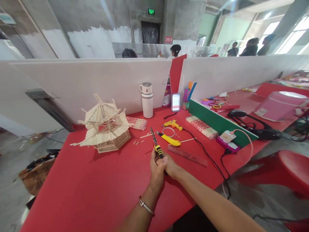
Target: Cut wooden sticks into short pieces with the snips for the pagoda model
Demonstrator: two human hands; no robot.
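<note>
My left hand [156, 169], with a silver bracelet at the wrist, is closed round the yellow-and-black handles of long-nose pliers [158, 149]. Their narrow dark metal jaws point away from me above the red table. My right hand [171, 166] is closed on the lower part of the same handles, pressed against my left hand. Just beyond lie a yellow utility knife [170, 139], a clear ring [168, 131] and a yellow glue gun [172, 124]. Short cut sticks [138, 142] are scattered left of the jaws. A pavilion model of thin wooden sticks [106, 125] stands at the left.
A reddish ruler [187, 155] lies right of my hands, near the glue gun's black cord [209, 158]. Bundled sticks [202, 127] lie beside a green divider [217, 120]. At the back are a white bottle [147, 103] and a phone [175, 102]. A red stool [289, 170] stands right.
</note>
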